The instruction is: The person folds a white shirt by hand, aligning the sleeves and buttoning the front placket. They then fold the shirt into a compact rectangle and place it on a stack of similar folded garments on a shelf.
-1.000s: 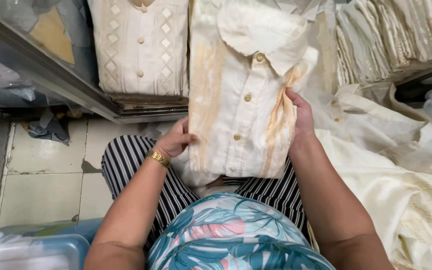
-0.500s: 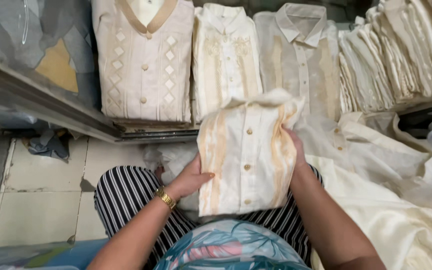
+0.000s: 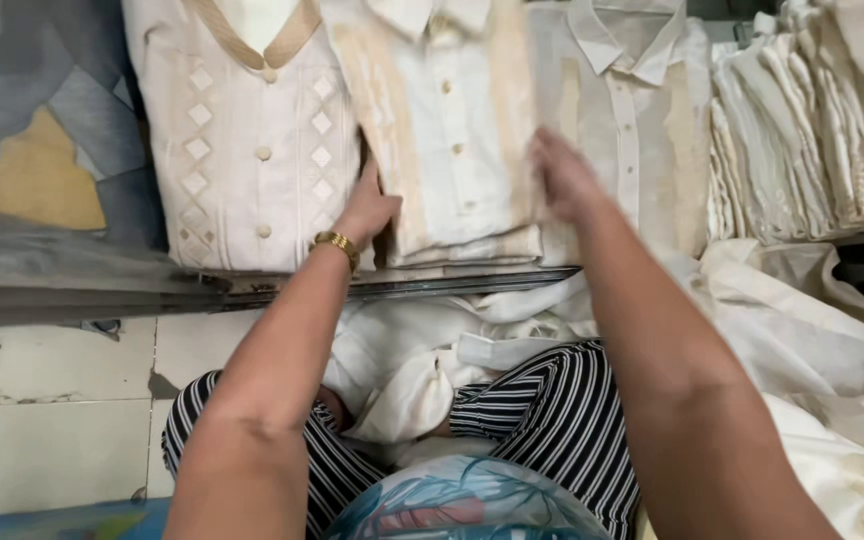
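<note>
We press our left hand (image 3: pixel 367 208) flat against the left edge of the folded cream shirt (image 3: pixel 452 130) that stands on the shelf (image 3: pixel 252 285), fingers extended and open, closing on nothing; a gold bracelet (image 3: pixel 338 244) sits at that wrist. Our right hand (image 3: pixel 562 175) is at the shirt's right edge, blurred, so we cannot tell whether the fingers only rest there or pinch the cloth; it looks loosely open.

The folded shirt sits in the far middle of the scene, between a diamond-patterned shirt (image 3: pixel 242 140) on its left and a plain collared shirt (image 3: pixel 632 120) on its right, touching both. To the far right, a stack of folded cloth (image 3: pixel 812 120) leans on edge.

As we judge it, the placing is nearly done: the shirt is already in its slot in the row, on top of a small pile, and what seems left is squaring its edges and letting go. More loose cream garments (image 3: pixel 432 350) lie on our lap over the striped trousers (image 3: pixel 552 420), and others spread to the near right, not yet folded.

The shirt's long axis runs near to far, collar pointing away from us toward the far side, button placket facing up, hem toward the shelf's near edge.
</note>
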